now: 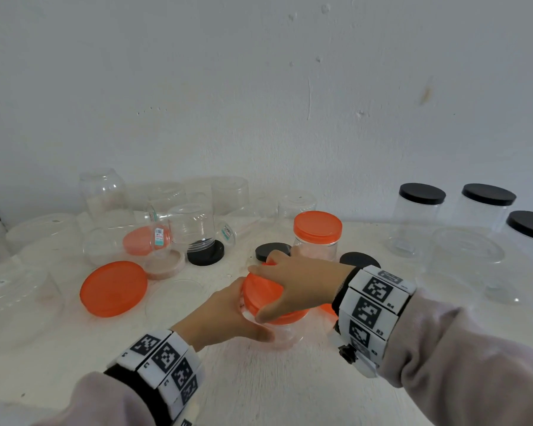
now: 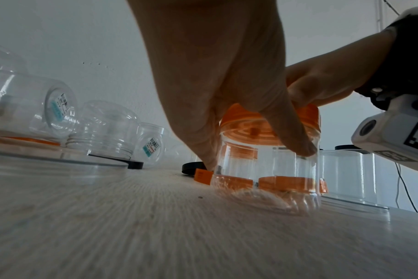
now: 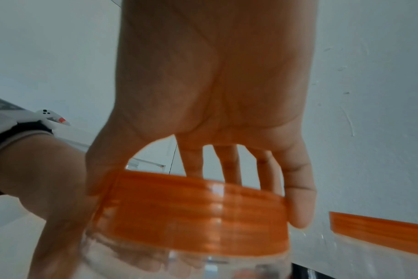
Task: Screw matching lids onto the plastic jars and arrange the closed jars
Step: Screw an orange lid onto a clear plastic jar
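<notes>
— So, what surface is this?
— A pale wood-grain counter (image 1: 259, 385) against a white wall (image 1: 259, 87).
— And the hands?
— The left hand (image 1: 225, 315) wraps the clear jar (image 2: 270, 169); the right hand (image 1: 299, 281) curls over its orange lid (image 3: 193, 213).
— Counts?
— Beyond the right hand, one orange-lidded jar (image 1: 317, 238); to its right, three black-lidded jars (image 1: 420, 216).

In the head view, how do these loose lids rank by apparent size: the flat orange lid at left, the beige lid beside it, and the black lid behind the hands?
1. Orange lid, clearly largest.
2. Beige lid.
3. Black lid.
The last two look close, and the black one lies farther away, so their order is unsure.
</notes>
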